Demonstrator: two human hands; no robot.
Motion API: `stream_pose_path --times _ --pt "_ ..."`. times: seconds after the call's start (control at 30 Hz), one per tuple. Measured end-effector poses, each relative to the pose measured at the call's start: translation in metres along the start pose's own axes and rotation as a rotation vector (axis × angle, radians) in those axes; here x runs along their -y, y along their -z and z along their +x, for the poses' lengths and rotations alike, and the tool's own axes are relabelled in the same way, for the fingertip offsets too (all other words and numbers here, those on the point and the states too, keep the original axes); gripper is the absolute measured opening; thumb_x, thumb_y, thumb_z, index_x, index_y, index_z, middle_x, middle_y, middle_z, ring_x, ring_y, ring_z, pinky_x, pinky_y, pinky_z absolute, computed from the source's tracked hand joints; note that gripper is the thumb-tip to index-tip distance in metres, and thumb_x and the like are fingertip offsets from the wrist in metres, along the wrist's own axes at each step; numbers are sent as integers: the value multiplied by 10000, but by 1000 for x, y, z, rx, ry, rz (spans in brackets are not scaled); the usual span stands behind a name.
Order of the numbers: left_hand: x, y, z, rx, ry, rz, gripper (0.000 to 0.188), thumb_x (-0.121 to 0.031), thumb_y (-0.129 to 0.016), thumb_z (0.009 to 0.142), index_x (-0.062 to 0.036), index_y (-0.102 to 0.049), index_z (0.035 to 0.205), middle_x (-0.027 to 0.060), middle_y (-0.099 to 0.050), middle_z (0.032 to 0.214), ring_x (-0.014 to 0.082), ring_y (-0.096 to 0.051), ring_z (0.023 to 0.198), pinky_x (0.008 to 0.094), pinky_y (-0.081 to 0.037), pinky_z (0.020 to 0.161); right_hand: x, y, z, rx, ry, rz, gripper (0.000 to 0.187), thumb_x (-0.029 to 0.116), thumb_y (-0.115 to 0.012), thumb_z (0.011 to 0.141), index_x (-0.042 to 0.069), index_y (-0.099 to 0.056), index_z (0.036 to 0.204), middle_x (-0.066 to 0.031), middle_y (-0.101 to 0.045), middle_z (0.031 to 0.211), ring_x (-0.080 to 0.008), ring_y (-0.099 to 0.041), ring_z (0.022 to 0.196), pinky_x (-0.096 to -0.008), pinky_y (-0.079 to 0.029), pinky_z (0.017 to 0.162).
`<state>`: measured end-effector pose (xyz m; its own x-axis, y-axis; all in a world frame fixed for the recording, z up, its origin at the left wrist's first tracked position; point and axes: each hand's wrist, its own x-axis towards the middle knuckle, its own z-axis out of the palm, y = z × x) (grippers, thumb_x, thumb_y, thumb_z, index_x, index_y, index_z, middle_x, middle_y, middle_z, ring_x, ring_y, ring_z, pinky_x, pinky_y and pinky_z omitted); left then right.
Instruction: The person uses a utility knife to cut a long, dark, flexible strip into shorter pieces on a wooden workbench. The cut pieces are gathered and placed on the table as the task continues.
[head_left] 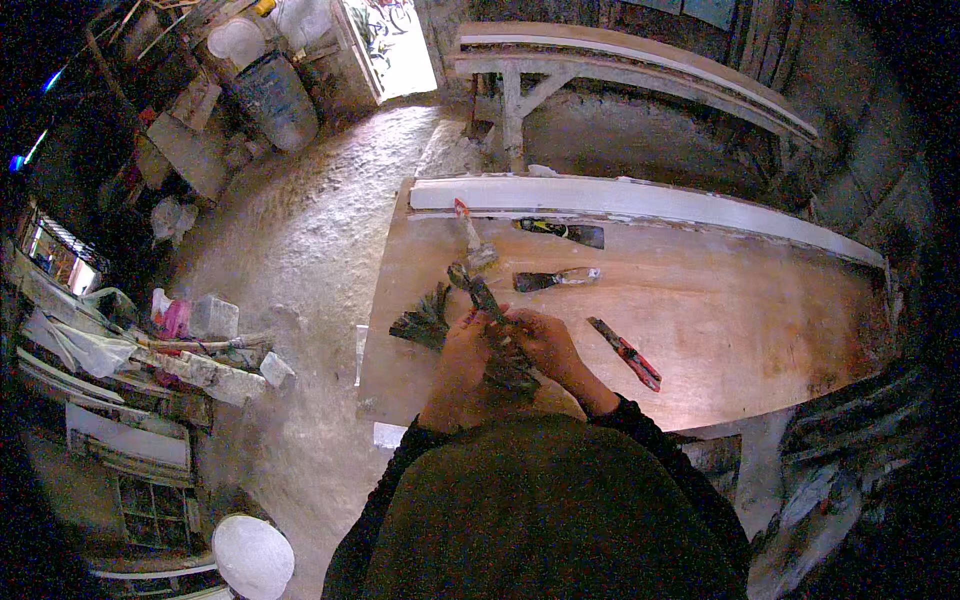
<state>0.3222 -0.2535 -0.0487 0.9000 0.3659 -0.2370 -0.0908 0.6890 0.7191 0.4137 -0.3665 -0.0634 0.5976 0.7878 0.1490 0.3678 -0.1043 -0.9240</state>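
Right hand (545, 338) on dark strips (512, 372), bluish drum (278, 103) beyond, contents unclear

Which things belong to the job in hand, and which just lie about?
Likely in use:
dark item, held in left hand and right hand
dark fanned piece alongside

Lying about, untouched:
brush
yellow-and-black scraper
pale-handled scraper
red knife

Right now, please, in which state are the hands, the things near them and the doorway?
Left hand, closed on the dark bundle.
Right hand, closed on it too.
Dark strands, fanned out.
Brush, lying down.
Yellow-black scraper, lying flat.
Pale-handled scraper, lying flat.
Red cutter, lying; blade unclear.
Doorway, open.
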Motion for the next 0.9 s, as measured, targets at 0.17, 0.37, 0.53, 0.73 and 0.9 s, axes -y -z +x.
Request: stream_pose_path --times 0.17,0.37,0.53,0.73,0.9 --pt "16 12 5 -12 -97 107 291 -215 -400 884 -24 -493 1082 66 -562 944 158 -542 799 297 -450 721 23 -3 -2 -41 30 -263 226 194 -572 758 103 -586 964 -146 -600 714 -250 -595 595 -329 -447 529" --pt "17 -1 4 -66 -79 30 291 -175 -387 886 8 -475 1094 78 -561 991 160 -537 852 282 -427 771 9 -6 -7 25 -3 -363 237 237 -546 769 127 -582 976 -156 -578 651 -295 -578 561 -365 -425 493" --pt "14 0 5 17 -71 44 311 -185 -403 879 16 -458 1110 102 -566 981 182 -551 855 294 -447 753 26 -2 -7 24 -46 -103 279 246 -527 803 71 -542 1021 -143 -604 762 -241 -600 728 -318 -459 626" --pt "10 -9 2 42 -51 46 332 -218 -428 869 7 -451 1112 123 -566 981 186 -560 836 288 -473 696 -30 -25 0 169 -351 340 340 237 -499 841 42 -460 1116 -51 -503 1103 -139 -504 945 -267 -404 800" --pt "19 7 12 4 -94 155 323 -268 -454 858 -21 -466 1066 88 -566 942 189 -565 835 317 -476 674 -28 -21 -3 324 -345 521 314 235 -456 865 76 -455 1136 -35 -488 1110 -135 -480 958 -260 -397 805"
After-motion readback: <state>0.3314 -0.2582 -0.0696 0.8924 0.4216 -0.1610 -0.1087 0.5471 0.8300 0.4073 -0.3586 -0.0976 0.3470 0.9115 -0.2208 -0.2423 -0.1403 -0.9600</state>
